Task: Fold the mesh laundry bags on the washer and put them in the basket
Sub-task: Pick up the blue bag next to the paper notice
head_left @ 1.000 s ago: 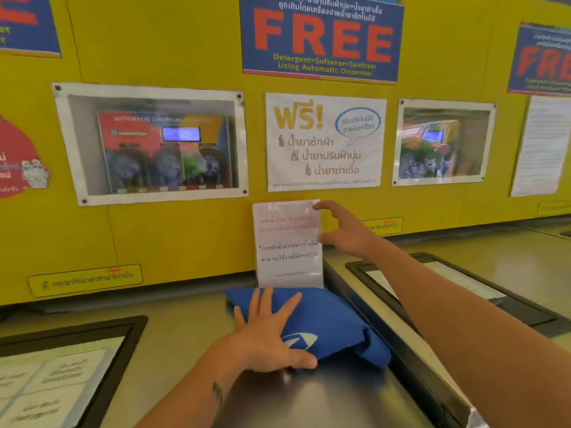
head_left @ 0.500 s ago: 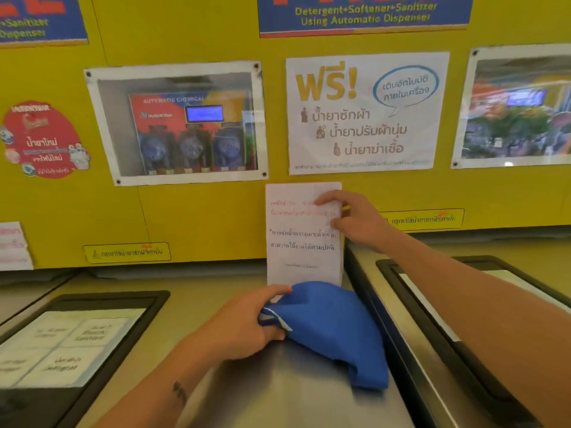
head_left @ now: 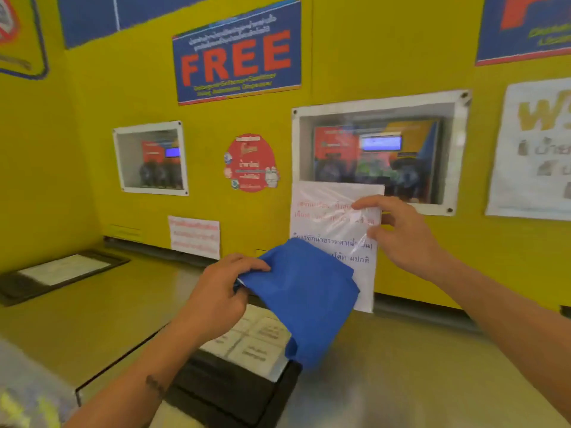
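Nearest the camera, at about 7 o'clock, the left forearm reaches up over a dark lid panel (head_left: 234, 387) set into the steel bench (head_left: 401, 381). The left hand (head_left: 216, 291) sits near the middle of the view, its fingers curled shut around the left edge of a folded blue laundry bag (head_left: 306, 291). The bag is lifted off the bench: it hangs from that grip, spreading to the hand's 3 o'clock and drooping to about 5 o'clock, where its lower corner dangles over the labelled panel. It looks like smooth cloth; motion blur hides any mesh.

From 4 o'clock the right arm comes in across the bench. The right hand (head_left: 404, 236) is at the bag's 2 o'clock, just beyond it and apart from the cloth. Its thumb and forefinger pinch a laminated paper notice (head_left: 333, 211), which stands behind the bag with its lower part hidden by the blue fabric.

Farther back, the yellow wall (head_left: 370, 57) carries a glazed dispenser window (head_left: 380, 149) right above the notice, a smaller window (head_left: 151, 159) at 10 o'clock, a round red sticker (head_left: 250, 162) between them, and a blue FREE poster (head_left: 238, 54) at 12 o'clock. Another dark panel (head_left: 61, 273) lies on the bench at 9 o'clock.
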`<state>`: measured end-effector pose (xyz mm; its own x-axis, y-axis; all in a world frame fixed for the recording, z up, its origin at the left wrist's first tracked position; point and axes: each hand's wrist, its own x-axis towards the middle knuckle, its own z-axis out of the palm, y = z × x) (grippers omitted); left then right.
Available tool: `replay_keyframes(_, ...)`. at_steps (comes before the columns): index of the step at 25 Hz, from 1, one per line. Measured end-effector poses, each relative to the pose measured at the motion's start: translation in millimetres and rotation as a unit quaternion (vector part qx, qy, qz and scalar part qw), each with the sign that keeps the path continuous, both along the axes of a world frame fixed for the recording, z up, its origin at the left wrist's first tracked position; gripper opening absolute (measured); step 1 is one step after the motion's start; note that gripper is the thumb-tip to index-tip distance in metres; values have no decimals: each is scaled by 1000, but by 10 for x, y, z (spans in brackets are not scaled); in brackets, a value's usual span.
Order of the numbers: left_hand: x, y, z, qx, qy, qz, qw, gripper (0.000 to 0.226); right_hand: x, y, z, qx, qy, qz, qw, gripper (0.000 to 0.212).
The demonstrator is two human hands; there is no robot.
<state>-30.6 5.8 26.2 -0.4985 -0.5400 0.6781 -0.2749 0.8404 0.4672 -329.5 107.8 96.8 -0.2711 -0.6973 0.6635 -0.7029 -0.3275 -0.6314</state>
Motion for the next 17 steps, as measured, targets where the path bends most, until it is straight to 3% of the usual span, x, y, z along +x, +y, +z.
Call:
replay_keyframes(6, 1539, -1013, -66, 0, 73, 157, 985, 48, 1358, -1464, -98, -11, -12, 47, 999, 55)
replay_keyframes(10, 2441, -1739, -134, 14, 93, 299, 950, 40, 2124, -2280, -156, -5, -21, 57, 998, 55)
replay_keyframes(14, 3075, -2456, -262, 112, 115, 441, 883, 48, 2702, -3025, -231, 22, -28, 56, 998, 57)
replay_keyframes(17, 3298, -2950, -423, 175, 63, 454, 871, 50, 3055, -3551, -363, 51, -12, 47, 998, 60)
